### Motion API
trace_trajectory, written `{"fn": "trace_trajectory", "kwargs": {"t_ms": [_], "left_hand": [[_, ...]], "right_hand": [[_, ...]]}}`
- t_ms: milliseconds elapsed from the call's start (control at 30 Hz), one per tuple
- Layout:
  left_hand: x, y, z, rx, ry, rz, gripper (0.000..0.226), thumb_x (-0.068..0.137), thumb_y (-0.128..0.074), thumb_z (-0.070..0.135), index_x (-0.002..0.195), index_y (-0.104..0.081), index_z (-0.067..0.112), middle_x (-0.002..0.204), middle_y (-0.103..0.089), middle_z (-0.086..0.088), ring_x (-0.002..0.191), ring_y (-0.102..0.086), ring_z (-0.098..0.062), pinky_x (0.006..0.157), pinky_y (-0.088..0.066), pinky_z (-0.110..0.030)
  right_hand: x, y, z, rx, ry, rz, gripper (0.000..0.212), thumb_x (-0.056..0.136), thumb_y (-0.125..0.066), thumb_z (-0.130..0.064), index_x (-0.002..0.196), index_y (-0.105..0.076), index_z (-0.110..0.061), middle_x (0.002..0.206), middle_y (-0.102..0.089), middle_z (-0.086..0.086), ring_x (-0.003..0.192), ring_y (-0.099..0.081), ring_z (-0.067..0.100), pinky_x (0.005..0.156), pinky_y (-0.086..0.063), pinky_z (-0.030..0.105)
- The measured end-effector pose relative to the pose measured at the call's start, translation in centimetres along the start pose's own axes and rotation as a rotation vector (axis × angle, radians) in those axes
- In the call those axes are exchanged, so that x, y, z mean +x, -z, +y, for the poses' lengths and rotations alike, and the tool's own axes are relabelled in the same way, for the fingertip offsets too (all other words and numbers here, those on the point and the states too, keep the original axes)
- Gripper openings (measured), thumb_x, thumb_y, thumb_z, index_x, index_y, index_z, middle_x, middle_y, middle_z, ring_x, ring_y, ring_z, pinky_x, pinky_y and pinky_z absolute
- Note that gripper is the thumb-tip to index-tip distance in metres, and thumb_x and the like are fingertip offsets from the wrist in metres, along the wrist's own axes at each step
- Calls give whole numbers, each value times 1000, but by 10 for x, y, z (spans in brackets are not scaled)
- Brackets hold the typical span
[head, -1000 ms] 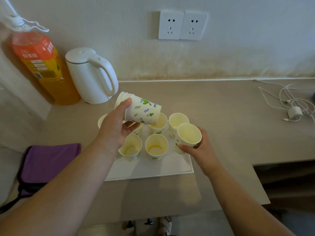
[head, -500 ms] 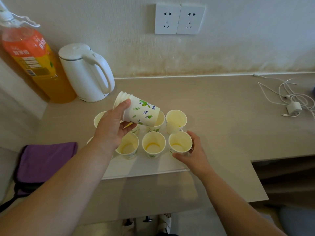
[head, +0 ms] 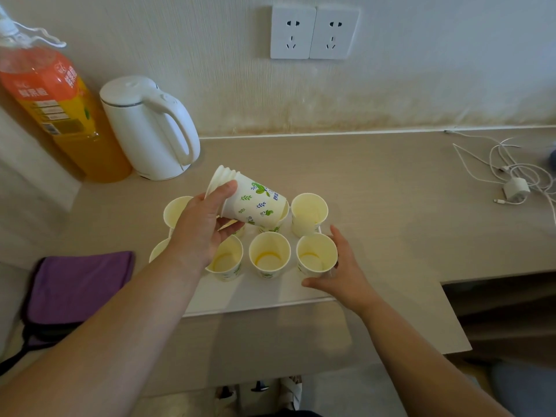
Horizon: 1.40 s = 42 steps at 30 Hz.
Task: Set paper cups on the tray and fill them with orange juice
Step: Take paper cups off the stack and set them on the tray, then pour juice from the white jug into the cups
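A white tray [head: 255,296] lies on the beige counter and carries several upright paper cups with leaf prints. The middle front cup [head: 269,255] shows a thin yellow ring at its bottom. My right hand [head: 343,272] curls round the front right cup [head: 316,254], which stands on the tray's right side. My left hand [head: 204,227] grips a nested stack of cups [head: 255,203], tilted on its side above the back row. It hides parts of the left cups. The orange juice bottle [head: 60,109] stands at the far left against the wall.
A white electric kettle [head: 147,127] stands beside the bottle, behind the tray. A purple cloth [head: 81,284] lies at the left edge. A white charger with tangled cable [head: 511,176] sits at the far right. The counter drops off right of the tray.
My right hand has lowered its cup from the air onto the tray's front right spot and still curls round it. My left hand with the stack has stayed about where it was.
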<state>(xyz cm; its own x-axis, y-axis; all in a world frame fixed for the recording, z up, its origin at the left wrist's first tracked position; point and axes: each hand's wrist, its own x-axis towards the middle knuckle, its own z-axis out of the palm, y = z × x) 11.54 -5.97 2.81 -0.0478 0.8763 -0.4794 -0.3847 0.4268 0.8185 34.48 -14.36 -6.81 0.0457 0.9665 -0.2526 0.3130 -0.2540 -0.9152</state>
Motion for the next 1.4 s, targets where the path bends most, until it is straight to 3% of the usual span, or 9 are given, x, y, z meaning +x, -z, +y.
{"fn": "trace_trajectory", "kwargs": {"t_ms": [100, 200, 433, 567, 700, 867, 1100, 1200, 1400], "left_hand": [[0, 0, 0, 9, 6, -6, 44, 82, -71, 25, 121, -54, 12, 108, -63, -7, 90, -67, -21, 78, -56, -39], [-1, 1, 4, 57, -37, -14, 55, 80, -73, 25, 127, -51, 10, 117, -62, -10, 96, -67, -23, 76, -57, -37], [-14, -1, 41, 302, -327, -60, 54, 72, -79, 20, 118, -50, 23, 112, -60, 0, 97, -66, -17, 71, -58, -26], [-13, 7, 74, 510, -454, -49, 67, 57, -84, 35, 115, -50, 36, 109, -59, 11, 103, -61, -11, 86, -54, -34], [11, 26, 105, 540, -417, -71, 62, 84, -68, 39, 138, -39, 29, 124, -55, 9, 109, -57, -11, 89, -53, -33], [85, 77, 104, 779, -343, 228, 30, 95, -54, 30, 122, -58, 19, 117, -57, 3, 110, -54, -18, 96, -44, -33], [167, 128, 67, 1537, -64, 132, 45, 91, -53, 37, 132, -52, 20, 142, -44, -10, 128, -43, -31, 103, -37, -39], [171, 133, 57, 1525, 39, 133, 71, 89, -56, 47, 149, -26, 25, 154, -25, -11, 140, -27, -32, 112, -29, -40], [174, 134, 42, 1717, 141, 86, 89, 79, -60, 64, 151, -19, 29, 157, -12, -11, 142, -19, -31, 112, -23, -33]], "right_hand": [[-2, 11, -12, -63, 32, 5, 118, 58, -90, -28, 145, -12, -38, 144, -22, -19, 134, -24, 2, 111, -24, 26], [-1, 15, -47, -57, 200, 120, 82, 65, -77, -51, 131, -31, -44, 135, -34, -29, 128, -34, -7, 108, -28, 20], [46, -29, -170, -378, 354, -100, 92, 63, -81, -48, 140, -35, -25, 132, -44, -9, 115, -47, 9, 96, -44, 31], [78, -55, -206, -354, 445, -208, 62, 58, -83, -37, 113, -56, -25, 104, -64, -4, 90, -64, 16, 78, -56, 43], [119, -60, -212, -66, 339, -311, 63, 68, -84, -15, 123, -54, -16, 110, -68, 3, 98, -66, 16, 81, -56, 30], [183, -65, -197, 82, 119, -291, 56, 72, -79, -10, 122, -54, -14, 106, -68, 2, 96, -66, 15, 71, -53, 22], [256, -90, -169, 132, 46, -140, 42, 70, -78, 2, 102, -60, -19, 94, -67, 3, 90, -63, 21, 74, -54, 32], [286, -104, -162, 106, 52, -65, 50, 63, -84, -7, 104, -60, -21, 101, -68, 4, 96, -64, 21, 86, -53, 41], [329, -136, -153, 84, 51, 6, 67, 65, -84, -6, 119, -47, -14, 111, -61, 0, 103, -58, 16, 91, -50, 35]]}}
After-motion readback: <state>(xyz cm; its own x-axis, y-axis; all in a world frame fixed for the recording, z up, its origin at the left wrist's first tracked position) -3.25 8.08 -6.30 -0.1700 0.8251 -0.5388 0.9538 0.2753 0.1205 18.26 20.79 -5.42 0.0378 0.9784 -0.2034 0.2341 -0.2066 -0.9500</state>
